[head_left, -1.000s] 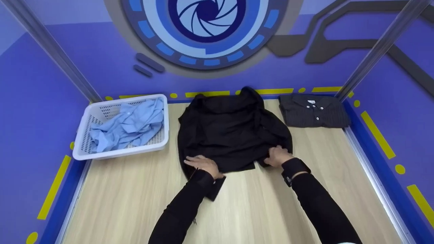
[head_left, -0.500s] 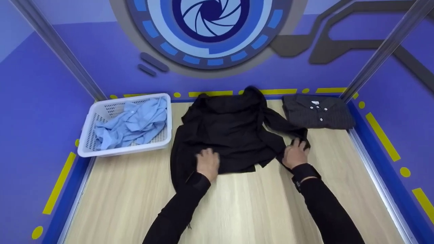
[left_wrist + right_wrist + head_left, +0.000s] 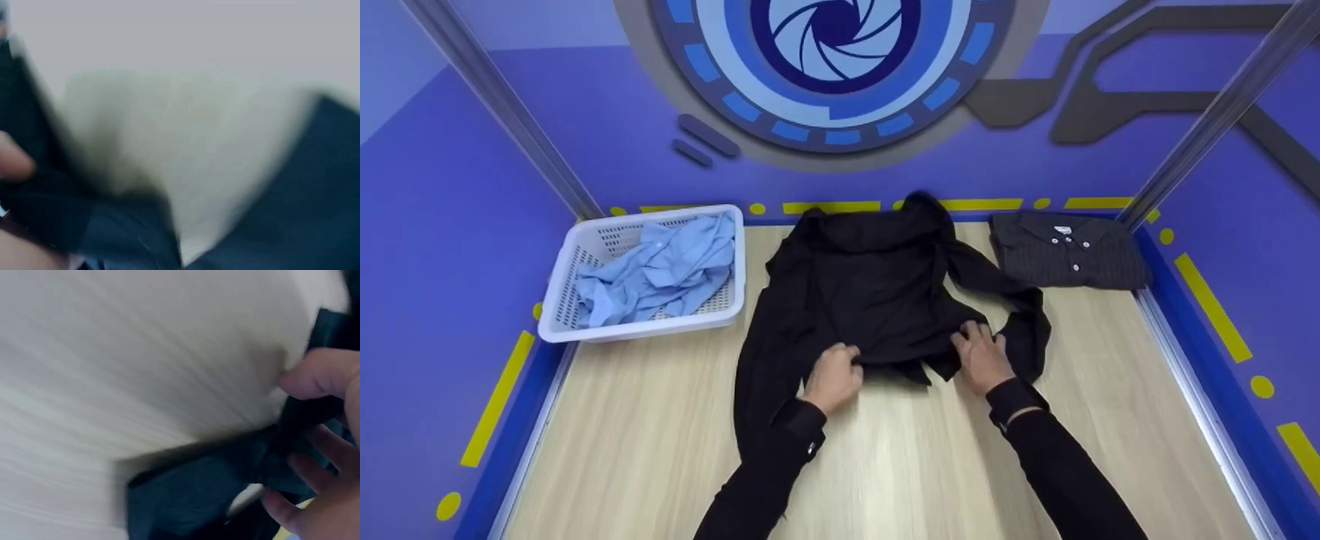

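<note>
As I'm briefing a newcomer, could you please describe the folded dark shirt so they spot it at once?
Follow the base of the purple back wall to the far right corner of the wooden tabletop. There lies the folded dark shirt, right of the spread black garment. Unlike that garment, it forms a compact rectangle with small white buttons showing.

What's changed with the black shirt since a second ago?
The left hand and right hand moved from the sleeves to the hem of the black shirt, gripping it; the right sleeve now lies farther right. The basket, blue garment and folded dark shirt stayed put.
</note>
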Action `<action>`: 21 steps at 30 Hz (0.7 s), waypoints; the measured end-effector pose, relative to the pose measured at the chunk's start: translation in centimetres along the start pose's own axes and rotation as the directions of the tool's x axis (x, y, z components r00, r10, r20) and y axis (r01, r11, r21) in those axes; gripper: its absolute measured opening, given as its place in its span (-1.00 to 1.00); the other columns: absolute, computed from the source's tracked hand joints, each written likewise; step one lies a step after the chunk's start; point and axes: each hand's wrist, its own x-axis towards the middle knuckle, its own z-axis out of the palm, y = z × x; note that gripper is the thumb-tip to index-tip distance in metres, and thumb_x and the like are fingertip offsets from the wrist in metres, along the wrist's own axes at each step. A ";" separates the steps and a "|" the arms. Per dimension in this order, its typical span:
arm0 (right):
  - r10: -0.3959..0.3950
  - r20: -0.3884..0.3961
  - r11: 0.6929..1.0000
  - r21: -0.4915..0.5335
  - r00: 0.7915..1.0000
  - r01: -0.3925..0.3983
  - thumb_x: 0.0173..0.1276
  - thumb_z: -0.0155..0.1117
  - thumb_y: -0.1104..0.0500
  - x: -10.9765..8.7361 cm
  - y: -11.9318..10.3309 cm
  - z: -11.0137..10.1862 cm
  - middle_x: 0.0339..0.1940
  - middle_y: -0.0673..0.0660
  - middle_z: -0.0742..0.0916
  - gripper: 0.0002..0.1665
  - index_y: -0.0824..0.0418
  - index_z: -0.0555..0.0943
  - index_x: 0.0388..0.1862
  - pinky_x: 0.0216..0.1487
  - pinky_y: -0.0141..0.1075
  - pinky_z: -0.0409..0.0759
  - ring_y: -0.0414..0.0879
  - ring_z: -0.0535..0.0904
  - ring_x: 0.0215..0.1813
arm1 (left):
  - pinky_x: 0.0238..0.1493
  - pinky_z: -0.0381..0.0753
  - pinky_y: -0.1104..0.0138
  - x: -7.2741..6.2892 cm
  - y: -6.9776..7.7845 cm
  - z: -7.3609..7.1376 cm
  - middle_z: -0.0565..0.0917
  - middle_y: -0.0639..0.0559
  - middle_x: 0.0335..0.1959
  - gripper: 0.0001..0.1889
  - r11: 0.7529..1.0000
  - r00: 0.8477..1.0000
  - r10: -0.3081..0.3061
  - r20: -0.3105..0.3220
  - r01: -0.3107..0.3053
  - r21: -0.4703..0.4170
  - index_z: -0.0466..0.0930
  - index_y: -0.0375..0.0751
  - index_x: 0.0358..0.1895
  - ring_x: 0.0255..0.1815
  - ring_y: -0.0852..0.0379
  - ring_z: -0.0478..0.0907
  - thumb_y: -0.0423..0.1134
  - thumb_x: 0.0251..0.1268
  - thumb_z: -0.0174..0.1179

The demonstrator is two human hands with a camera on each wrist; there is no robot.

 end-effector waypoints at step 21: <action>-0.043 0.543 0.110 0.837 0.839 -0.536 0.47 0.12 0.30 1.3 0.3 -5.5 -0.26 0.25 0.63 -0.81 0.23 0.29 -0.25 -0.04 0.01 0.75 0.19 0.81 -0.18 | 0.01 0.67 0.14 -0.4 -1.0 -2.8 0.64 -0.15 -0.17 -0.64 0.993 0.987 0.035 0.155 -0.051 0.102 0.74 -0.33 0.06 -0.12 -0.08 0.65 -0.36 0.16 0.41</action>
